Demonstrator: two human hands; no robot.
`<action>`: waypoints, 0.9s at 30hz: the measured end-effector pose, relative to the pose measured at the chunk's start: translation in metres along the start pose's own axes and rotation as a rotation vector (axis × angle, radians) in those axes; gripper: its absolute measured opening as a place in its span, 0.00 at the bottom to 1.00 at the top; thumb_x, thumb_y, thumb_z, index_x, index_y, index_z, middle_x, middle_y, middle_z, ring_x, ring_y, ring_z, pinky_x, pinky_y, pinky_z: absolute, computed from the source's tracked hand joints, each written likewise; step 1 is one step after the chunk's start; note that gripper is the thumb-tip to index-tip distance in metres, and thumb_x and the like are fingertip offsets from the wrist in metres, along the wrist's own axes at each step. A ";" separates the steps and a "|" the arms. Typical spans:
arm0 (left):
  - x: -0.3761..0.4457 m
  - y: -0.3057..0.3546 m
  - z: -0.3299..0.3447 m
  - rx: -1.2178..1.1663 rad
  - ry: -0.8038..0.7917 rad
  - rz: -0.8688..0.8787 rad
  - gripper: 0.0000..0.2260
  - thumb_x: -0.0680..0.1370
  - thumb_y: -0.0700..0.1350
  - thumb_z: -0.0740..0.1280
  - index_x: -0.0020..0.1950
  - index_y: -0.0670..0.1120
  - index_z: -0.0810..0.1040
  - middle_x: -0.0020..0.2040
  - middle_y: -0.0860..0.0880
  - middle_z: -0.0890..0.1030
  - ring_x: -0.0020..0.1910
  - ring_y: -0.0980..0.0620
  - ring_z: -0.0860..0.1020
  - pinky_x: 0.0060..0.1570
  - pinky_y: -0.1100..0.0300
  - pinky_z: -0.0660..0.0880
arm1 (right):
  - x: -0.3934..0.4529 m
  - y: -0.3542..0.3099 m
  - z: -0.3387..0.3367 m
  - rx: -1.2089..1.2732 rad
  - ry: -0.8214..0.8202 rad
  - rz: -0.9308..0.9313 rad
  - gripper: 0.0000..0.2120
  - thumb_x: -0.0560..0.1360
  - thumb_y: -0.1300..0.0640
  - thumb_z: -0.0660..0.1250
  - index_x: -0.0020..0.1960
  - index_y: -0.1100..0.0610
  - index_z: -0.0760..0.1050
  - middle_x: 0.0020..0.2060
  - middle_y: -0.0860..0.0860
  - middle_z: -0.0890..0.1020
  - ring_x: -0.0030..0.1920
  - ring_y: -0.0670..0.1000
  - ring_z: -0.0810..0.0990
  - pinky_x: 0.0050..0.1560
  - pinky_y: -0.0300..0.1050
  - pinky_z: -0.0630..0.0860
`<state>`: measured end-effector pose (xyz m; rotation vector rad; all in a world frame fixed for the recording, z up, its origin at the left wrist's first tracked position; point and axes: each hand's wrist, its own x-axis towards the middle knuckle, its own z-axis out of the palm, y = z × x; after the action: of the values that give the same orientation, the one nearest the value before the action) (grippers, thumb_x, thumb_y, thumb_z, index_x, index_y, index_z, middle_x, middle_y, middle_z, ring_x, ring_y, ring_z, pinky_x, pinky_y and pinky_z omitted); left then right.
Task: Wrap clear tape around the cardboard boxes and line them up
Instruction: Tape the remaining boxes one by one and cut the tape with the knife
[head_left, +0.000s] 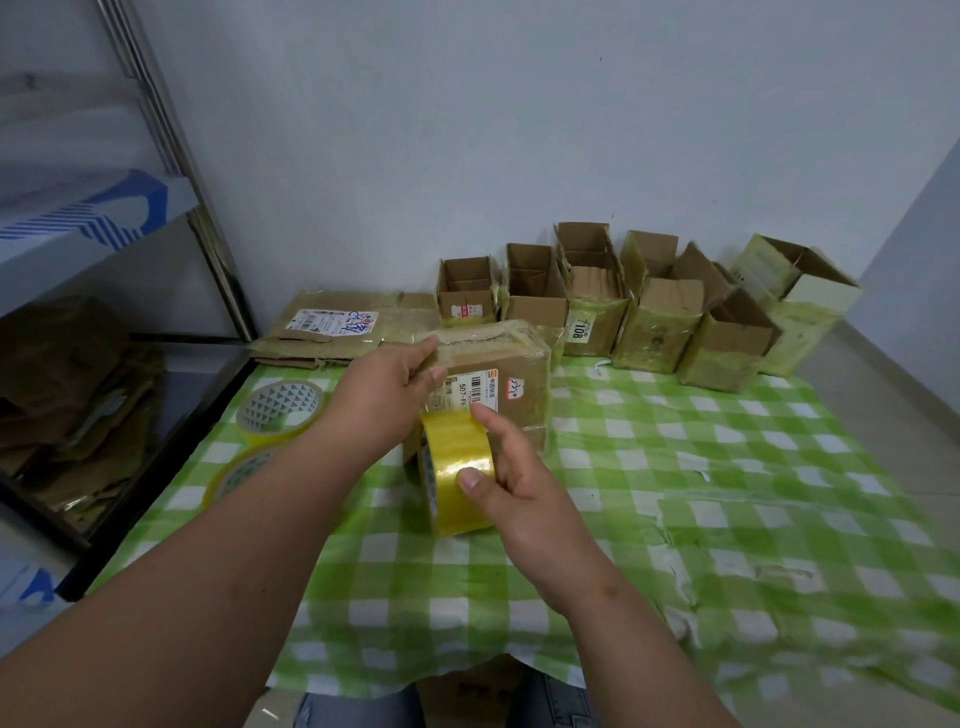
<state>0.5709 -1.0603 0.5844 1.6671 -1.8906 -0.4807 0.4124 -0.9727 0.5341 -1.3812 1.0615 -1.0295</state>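
A closed cardboard box (511, 374) with a shipping label stands in the middle of the green checked cloth (727, 467). My left hand (387, 395) grips its upper left corner, fingers on top and thumb on the front. My right hand (511, 483) holds a roll of clear yellowish tape (452, 475) upright against the box's lower front, thumb on the roll's face and fingers over its top. Behind, a row of several open, tape-wrapped boxes (644, 312) runs along the wall.
Two more tape rolls (278, 410) lie on the cloth at the left. Flattened cardboard (332, 332) lies at the back left. A metal shelf (104, 322) with cardboard scraps stands on the left. Another box (467, 691) shows below the cloth's front edge.
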 end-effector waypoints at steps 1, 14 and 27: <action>0.001 -0.001 0.000 -0.013 0.001 -0.006 0.21 0.82 0.50 0.64 0.75 0.52 0.69 0.70 0.46 0.75 0.69 0.47 0.71 0.62 0.60 0.67 | 0.000 0.001 0.000 0.012 -0.001 0.001 0.26 0.82 0.60 0.62 0.73 0.36 0.62 0.64 0.24 0.64 0.61 0.18 0.61 0.59 0.25 0.66; 0.004 -0.011 -0.002 -0.285 -0.003 -0.125 0.24 0.80 0.45 0.67 0.75 0.56 0.68 0.38 0.49 0.71 0.38 0.52 0.70 0.41 0.59 0.68 | -0.006 -0.012 -0.021 -0.067 0.093 0.071 0.26 0.79 0.63 0.66 0.67 0.37 0.68 0.45 0.48 0.85 0.50 0.38 0.81 0.53 0.34 0.78; -0.009 -0.014 0.002 -0.408 0.043 -0.197 0.24 0.78 0.36 0.66 0.72 0.52 0.72 0.42 0.53 0.80 0.44 0.56 0.78 0.40 0.64 0.71 | 0.009 0.021 -0.031 -1.040 0.112 0.208 0.22 0.77 0.38 0.63 0.70 0.40 0.71 0.60 0.45 0.74 0.65 0.48 0.71 0.67 0.51 0.60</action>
<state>0.5812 -1.0535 0.5732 1.5744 -1.4803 -0.8407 0.3827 -0.9892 0.5153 -1.9521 1.9198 -0.3635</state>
